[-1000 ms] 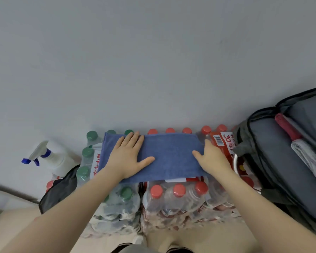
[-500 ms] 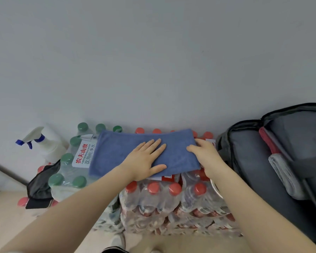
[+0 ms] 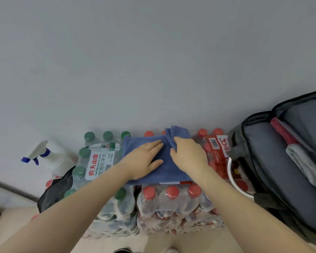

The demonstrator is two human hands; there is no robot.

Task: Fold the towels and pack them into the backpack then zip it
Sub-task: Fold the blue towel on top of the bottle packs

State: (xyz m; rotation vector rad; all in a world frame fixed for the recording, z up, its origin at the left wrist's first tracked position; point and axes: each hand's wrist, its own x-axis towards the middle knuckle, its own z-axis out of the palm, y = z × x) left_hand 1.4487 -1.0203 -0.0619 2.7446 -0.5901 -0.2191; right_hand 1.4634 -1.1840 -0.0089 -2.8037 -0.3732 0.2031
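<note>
While both forearms reached in from the near edge, shrink-wrapped packs of bottles stood closest on the floor: the red-capped pack point(image 3: 173, 203) in the middle and the green-capped pack point(image 3: 91, 167) to its left. On top of them lay the blue towel point(image 3: 164, 172), spread across both packs. The left hand point(image 3: 144, 159) pressed flat on the towel, fingers straight and slightly apart, its grip closed on nothing. Just beside it, the right hand point(image 3: 188, 154) had its grip clamped on the towel's right end, which was lifted and turned over toward the left. To the right, the open backpack point(image 3: 263, 161) lay beside the red-capped pack, with a grey towel point(image 3: 305, 165) and a red towel point(image 3: 281, 130) already inside. Far left, a spray bottle point(image 3: 49, 156) stood against the wall point(image 3: 153, 61).
</note>
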